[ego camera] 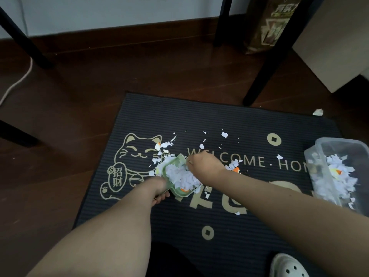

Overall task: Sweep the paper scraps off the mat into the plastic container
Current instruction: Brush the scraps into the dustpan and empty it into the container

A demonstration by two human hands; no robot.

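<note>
A dark welcome mat (pixel 199 216) with a gold cat print lies on the wood floor. White paper scraps (pixel 224 134) are strewn across its middle. My left hand (pixel 158 188) grips the handle of a small green dustpan (pixel 179 193) heaped with scraps. My right hand (pixel 201 166) is at the pan's far right edge, fingers curled among the scraps; whether it holds a brush is hidden. A clear plastic container (pixel 321 148), partly filled with scraps, stands on the mat's right edge.
Black table legs (pixel 265 72) stand beyond the mat, with a beige box (pixel 335 47) at the back right. One scrap (pixel 317 112) lies on the floor off the mat's far right corner. A white clog (pixel 287 266) shows at the bottom right, a pale cable (pixel 16 84) at the left.
</note>
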